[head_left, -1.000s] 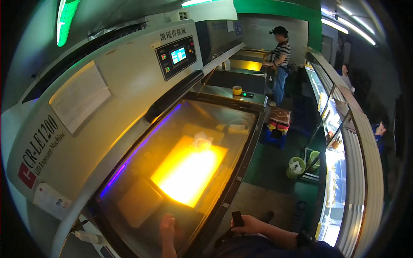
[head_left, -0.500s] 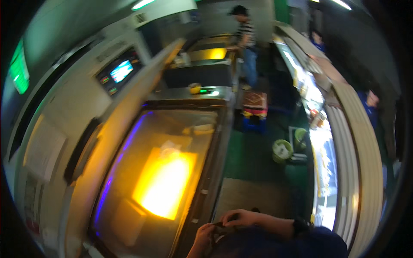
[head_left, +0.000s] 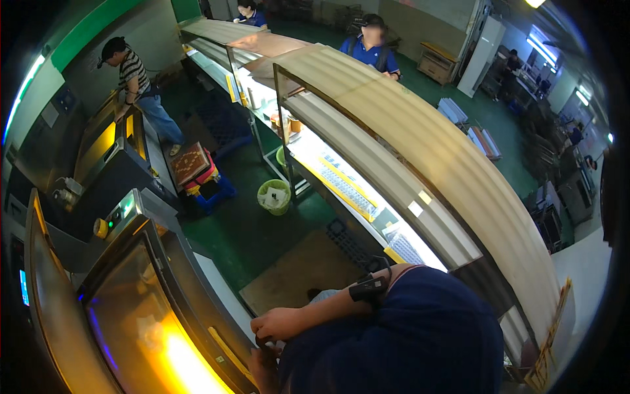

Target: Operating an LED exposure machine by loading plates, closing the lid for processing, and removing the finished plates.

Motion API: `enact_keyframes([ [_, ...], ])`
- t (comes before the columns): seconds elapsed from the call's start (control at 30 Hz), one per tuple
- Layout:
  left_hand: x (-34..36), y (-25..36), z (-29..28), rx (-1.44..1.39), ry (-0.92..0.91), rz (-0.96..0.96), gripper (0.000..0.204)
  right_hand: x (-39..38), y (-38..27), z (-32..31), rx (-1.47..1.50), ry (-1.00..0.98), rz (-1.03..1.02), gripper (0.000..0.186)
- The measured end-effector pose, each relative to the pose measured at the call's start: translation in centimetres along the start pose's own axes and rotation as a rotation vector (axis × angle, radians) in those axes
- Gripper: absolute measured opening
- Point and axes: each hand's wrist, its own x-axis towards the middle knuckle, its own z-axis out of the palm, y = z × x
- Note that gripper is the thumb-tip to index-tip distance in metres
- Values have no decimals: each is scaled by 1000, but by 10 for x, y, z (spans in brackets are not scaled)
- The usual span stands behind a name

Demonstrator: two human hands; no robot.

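My right hand (head_left: 279, 324) is in front of my body, its fingers curled in and closed. Just below it, my left hand (head_left: 264, 362) is close against it, partly hidden by the right hand and my dark blue top. Something small and dark lies between the fingers; its kind cannot be made out. A black device (head_left: 369, 289) is strapped on my right forearm. Left of both hands is a machine with a glass top (head_left: 125, 289), lit bright yellow from below, with a dark frame (head_left: 172, 276) around it.
A long lit bench (head_left: 341, 187) under a ribbed cover (head_left: 387, 138) runs along the right. A green bin (head_left: 273, 197) and a blue crate (head_left: 216, 196) stand on the floor. One person (head_left: 141, 88) leans over a second machine; another (head_left: 373, 49) stands beyond the bench.
My view has swung to the right, so the lit glass moved to the lower left and the bench fills the middle. Both hands stay together in front of my body.
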Motion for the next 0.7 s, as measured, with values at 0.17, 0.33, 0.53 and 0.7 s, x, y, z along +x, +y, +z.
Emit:
enact_keyframes([
  [0.17,2,32,2,390,-67,266,20,3,-11,9,-121,44,-29,14],
  [0.33,-25,36,-32,-138,36,-86,20,18,-40,39,-188,-48,12,16],
  [0.53,-81,-29,-115,-11,76,-52,18,26,-73,108,-120,-158,-104,21],
  [0.7,-118,-64,-127,-191,47,-47,12,4,-78,147,-185,-255,-176,22],
])
